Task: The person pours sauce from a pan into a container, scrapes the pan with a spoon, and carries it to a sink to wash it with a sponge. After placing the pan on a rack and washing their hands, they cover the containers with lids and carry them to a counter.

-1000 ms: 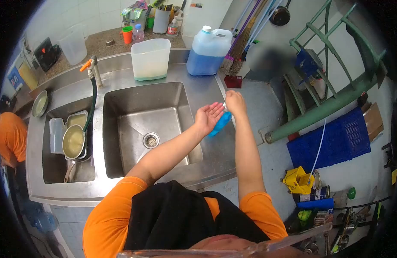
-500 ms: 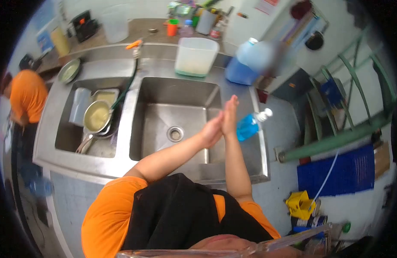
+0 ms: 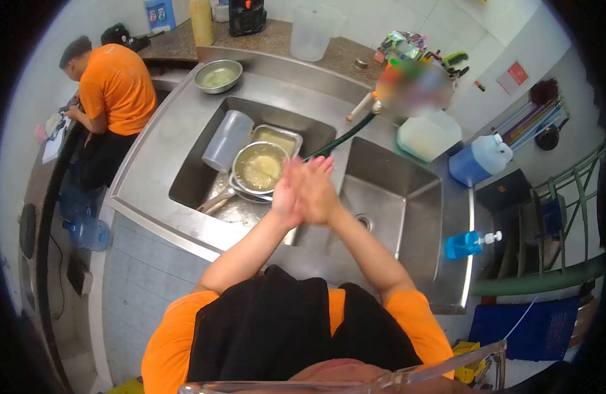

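My left hand (image 3: 286, 202) and my right hand (image 3: 319, 196) are pressed palm against palm over the left sink basin, near the divider. Their fingers are stretched out, slightly blurred, and hold nothing. Just beyond them sits a metal saucepan (image 3: 258, 172) filled with cloudy, rippling water. A rectangular metal pan (image 3: 277, 136) and a clear plastic container (image 3: 229, 141) lie behind and left of it. A green hose (image 3: 346, 138) runs down towards my hands, which hide its end. Wet, shiny patches cover the basin floor (image 3: 240, 215).
Right of my hands is the second basin (image 3: 382, 197). A blue soap pump bottle (image 3: 463, 245) stands at the right rim, with a blue jug (image 3: 479, 159) and a plastic tub (image 3: 429, 136) behind. A metal bowl (image 3: 218, 77) rests back left; a co-worker (image 3: 116, 85) sits further left.
Both hands have moved left from above the right basin to the left one, still palm to palm. The view has swung left, bringing more of the co-worker into sight.
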The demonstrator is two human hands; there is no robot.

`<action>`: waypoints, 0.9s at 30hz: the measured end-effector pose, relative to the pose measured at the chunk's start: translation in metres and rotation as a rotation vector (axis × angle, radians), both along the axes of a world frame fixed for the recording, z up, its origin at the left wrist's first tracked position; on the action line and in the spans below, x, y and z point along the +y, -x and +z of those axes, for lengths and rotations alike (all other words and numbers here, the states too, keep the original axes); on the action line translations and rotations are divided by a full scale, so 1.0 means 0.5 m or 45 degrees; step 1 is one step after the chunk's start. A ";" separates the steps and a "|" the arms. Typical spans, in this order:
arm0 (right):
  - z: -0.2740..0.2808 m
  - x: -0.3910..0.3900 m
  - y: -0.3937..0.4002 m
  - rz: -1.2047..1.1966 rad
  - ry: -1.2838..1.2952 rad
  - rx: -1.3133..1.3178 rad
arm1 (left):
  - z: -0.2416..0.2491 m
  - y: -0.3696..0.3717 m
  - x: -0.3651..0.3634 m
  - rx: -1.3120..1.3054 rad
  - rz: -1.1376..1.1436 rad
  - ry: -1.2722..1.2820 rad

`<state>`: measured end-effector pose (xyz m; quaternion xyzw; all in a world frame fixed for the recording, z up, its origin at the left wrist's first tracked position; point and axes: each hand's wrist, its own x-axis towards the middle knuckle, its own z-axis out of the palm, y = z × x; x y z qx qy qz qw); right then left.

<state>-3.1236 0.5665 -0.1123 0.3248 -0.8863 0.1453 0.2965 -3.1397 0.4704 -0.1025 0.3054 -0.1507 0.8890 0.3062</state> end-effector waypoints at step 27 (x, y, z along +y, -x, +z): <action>-0.317 -0.149 0.251 -0.517 2.402 -0.726 | -0.356 0.275 -0.122 -0.470 0.106 2.132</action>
